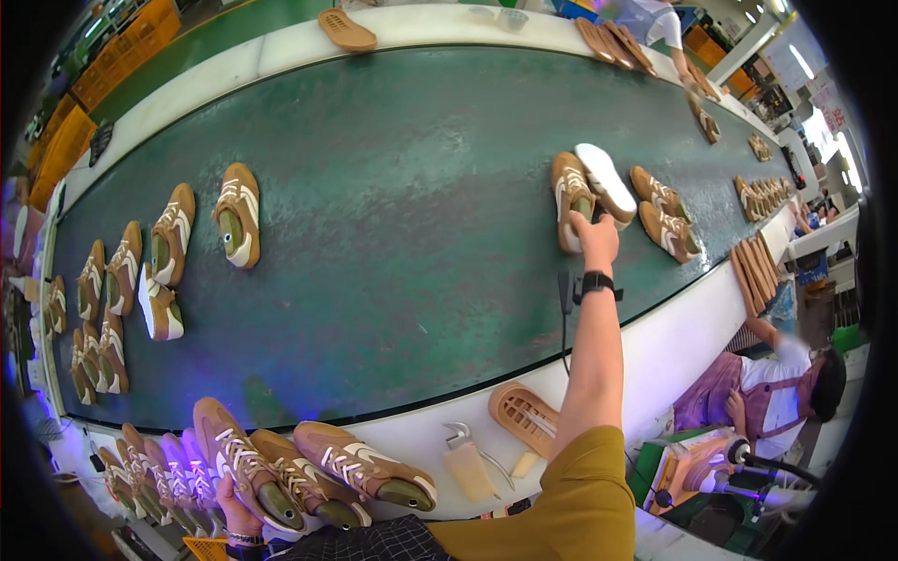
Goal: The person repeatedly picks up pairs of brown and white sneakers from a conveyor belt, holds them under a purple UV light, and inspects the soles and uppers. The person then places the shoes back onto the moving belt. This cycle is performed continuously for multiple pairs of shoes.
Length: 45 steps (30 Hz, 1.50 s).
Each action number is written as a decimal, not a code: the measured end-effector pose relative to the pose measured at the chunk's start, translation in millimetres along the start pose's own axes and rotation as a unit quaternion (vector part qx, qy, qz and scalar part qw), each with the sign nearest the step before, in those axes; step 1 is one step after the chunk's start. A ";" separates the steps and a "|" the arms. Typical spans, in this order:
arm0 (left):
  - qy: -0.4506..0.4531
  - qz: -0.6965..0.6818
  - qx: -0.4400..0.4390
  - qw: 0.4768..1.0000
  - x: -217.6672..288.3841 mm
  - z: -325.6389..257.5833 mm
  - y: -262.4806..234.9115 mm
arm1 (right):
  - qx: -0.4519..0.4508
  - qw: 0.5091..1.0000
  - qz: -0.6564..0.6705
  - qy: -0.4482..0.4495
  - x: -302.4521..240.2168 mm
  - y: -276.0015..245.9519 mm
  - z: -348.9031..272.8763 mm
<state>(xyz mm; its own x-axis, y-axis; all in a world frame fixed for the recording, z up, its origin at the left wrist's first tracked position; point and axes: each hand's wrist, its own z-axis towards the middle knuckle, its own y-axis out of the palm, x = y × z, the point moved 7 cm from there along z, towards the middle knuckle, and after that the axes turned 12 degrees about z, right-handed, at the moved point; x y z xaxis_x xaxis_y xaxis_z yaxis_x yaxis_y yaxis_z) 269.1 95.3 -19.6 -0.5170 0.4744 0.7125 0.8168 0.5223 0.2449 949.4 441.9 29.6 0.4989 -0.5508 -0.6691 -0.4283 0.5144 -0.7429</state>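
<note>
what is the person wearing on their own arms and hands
The right hand is bare, with a black watch on the wrist and a mustard-yellow short sleeve above. The left hand is bare too, with a beaded bracelet at its wrist.

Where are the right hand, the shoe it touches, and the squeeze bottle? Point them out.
right hand [595, 236], head view, back of hand.
shoe [569, 194], head view, laced upper.
squeeze bottle [470, 470], head view, body.

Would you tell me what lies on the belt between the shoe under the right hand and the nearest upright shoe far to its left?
Nothing: in the head view, only bare green belt separates the shoe under the right hand from the leftward shoe.
</note>
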 end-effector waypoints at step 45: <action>-0.013 -0.129 -0.532 0.837 51.5 -61.0 31.9 | -0.635 0.561 0.526 0.080 -112.9 -7.0 -564.5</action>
<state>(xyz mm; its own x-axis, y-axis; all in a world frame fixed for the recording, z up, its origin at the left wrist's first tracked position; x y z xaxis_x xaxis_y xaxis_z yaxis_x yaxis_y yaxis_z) 284.1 93.2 65.0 -0.7049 0.4654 0.5353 0.4355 -0.3116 0.8445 470.8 129.5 98.6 -0.5624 -0.4861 -0.6689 -0.6643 -0.2161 0.7156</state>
